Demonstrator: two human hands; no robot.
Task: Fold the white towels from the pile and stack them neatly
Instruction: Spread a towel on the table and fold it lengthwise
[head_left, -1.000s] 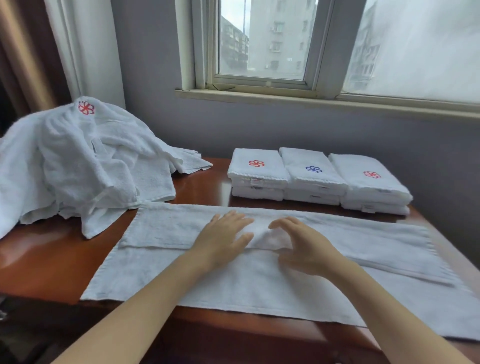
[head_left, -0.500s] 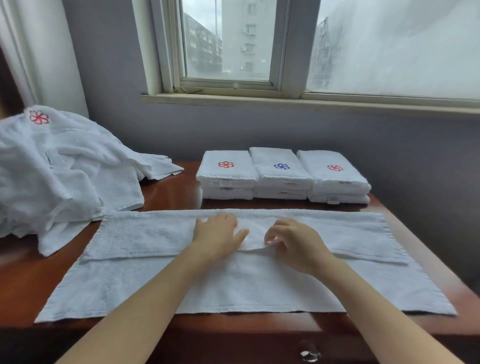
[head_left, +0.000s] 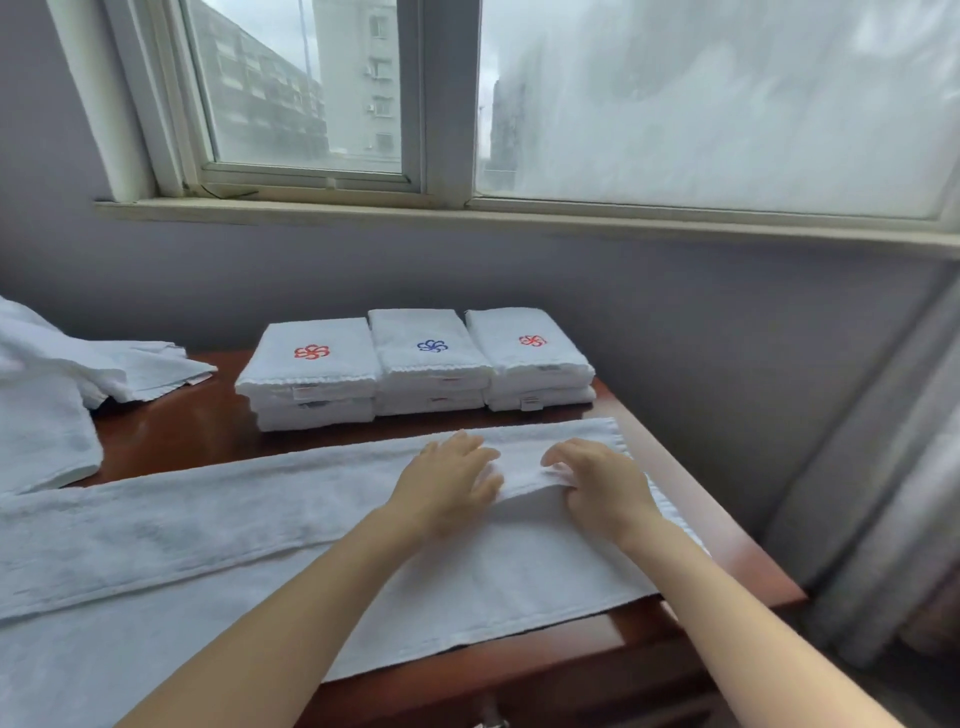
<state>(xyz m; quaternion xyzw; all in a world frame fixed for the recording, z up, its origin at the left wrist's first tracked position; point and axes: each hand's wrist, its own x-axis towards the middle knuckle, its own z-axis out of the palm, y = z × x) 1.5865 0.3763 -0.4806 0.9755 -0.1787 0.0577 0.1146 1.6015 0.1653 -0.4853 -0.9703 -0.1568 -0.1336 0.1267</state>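
A long white towel (head_left: 208, 530) lies spread across the wooden table (head_left: 171, 431), its far long edge folded toward me as a flap. My left hand (head_left: 447, 488) rests flat on that flap, fingers straight. My right hand (head_left: 597, 488) is beside it, near the towel's right end, with fingers curled over the flap's edge and pinching it. Behind the hands stand three stacks of folded white towels (head_left: 415, 364), two with red flower marks and one with a blue mark. The unfolded towel pile (head_left: 57, 384) is at the far left, partly cut off.
A grey wall and window sill (head_left: 467, 213) run behind the table. The table's right edge (head_left: 727, 530) drops off close to my right hand, with a grey curtain (head_left: 883, 493) beyond. A drawer knob (head_left: 491, 719) shows at the front.
The view has swung right, so the pile is nearly out of frame. Both hands have slid along the folded flap toward the towel's right end, staying close together.
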